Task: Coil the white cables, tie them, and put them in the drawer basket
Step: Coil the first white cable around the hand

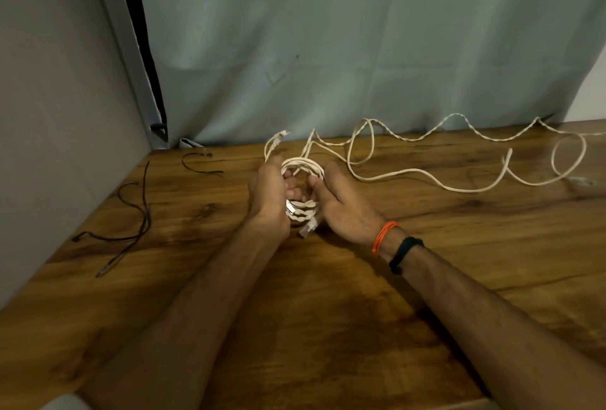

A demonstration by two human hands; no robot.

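Between both hands, above bench: white cable coil, loops upright. Left hand and right hand both curl fingers round coil. Uncoiled cable tail runs away to right along bench, so right hand is nearer for next loop. Black ties lie well apart on left. Drawer basket not visible.

No readable text, label, brand, number or sign anywhere: none on the white cables, the black ties, the wristbands, the curtain or the table.
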